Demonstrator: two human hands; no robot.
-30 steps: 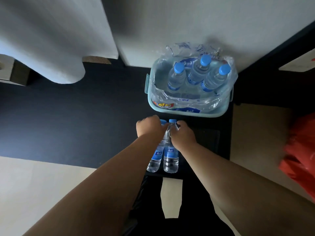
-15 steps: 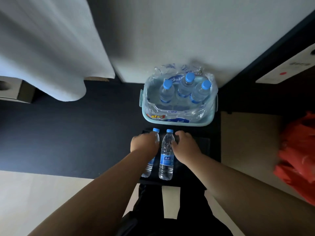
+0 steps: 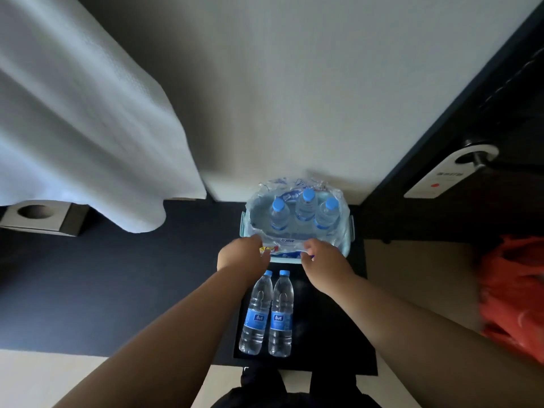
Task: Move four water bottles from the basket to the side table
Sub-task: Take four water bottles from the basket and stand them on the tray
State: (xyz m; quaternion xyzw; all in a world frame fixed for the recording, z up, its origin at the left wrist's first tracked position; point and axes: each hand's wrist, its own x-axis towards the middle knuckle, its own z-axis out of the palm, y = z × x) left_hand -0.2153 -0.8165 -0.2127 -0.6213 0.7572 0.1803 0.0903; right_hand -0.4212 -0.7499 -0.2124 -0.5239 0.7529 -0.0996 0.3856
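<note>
A pale blue basket point(image 3: 351, 232) lined with torn plastic wrap point(image 3: 290, 242) stands against the wall and holds three upright blue-capped water bottles point(image 3: 306, 205). In front of it, on the black side table point(image 3: 326, 334), two more water bottles stand side by side, the left bottle point(image 3: 255, 315) touching the right bottle point(image 3: 281, 316). My left hand point(image 3: 243, 256) and my right hand point(image 3: 323, 259) are both at the basket's near rim. Their loosely curled fingertips touch the wrap, and neither hand holds a bottle.
A white cloth point(image 3: 88, 128) hangs at the left over a dark surface point(image 3: 117, 284). A dark door with a handle point(image 3: 478, 159) is at the right, and something red point(image 3: 518, 293) lies below it. The white wall is directly behind the basket.
Both hands let go of the two bottles on the side table and moved forward to the basket's near rim. The view also tilted up and back.
</note>
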